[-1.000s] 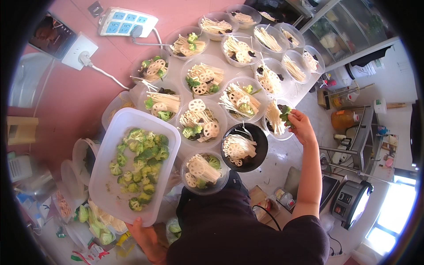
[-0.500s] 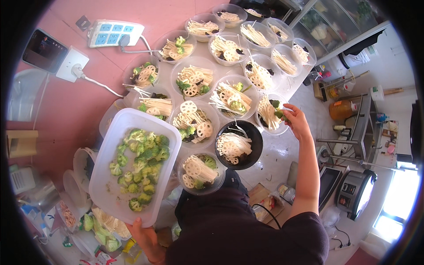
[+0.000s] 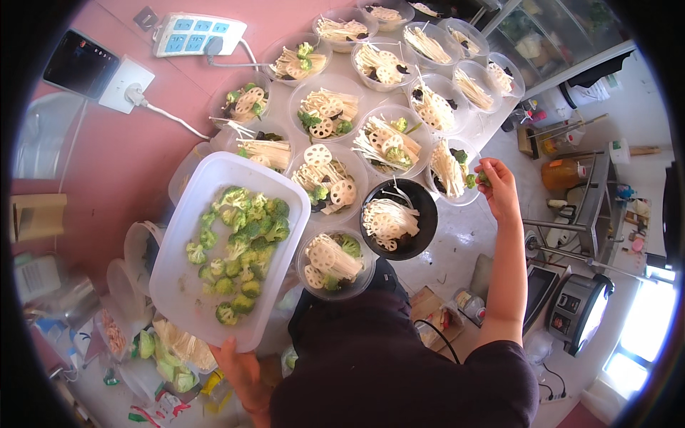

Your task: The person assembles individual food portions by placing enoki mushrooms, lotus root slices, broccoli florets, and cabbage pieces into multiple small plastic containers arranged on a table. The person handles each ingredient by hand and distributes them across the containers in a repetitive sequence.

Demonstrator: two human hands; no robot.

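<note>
My left hand (image 3: 239,371) grips the near edge of a white plastic tray (image 3: 170,289), which is tilted and holds several broccoli florets (image 3: 246,227). My right hand (image 3: 499,191) is raised at the right rim of a clear round bowl (image 3: 457,201), its fingers pinched on a small broccoli floret (image 3: 483,178). Inside that bowl lie enoki mushrooms (image 3: 447,170) and more green broccoli. Close by stands a black bowl (image 3: 427,239) with enoki and lotus root slices. Nearest my body is a clear bowl (image 3: 366,283) with enoki, lotus root and broccoli.
Several more clear bowls of enoki, lotus root and broccoli crowd the table, such as one bowl (image 3: 294,96). A power strip (image 3: 200,36), a phone (image 3: 82,64) and a cable lie at the left. Cabbage (image 3: 171,364) and tubs sit below the tray; a metal rack (image 3: 596,207) stands right.
The whole view has shifted, so the bowls and tray appear farther right and slightly higher. My right hand has drawn a little away from the bowl at its side. The left hand keeps its grip.
</note>
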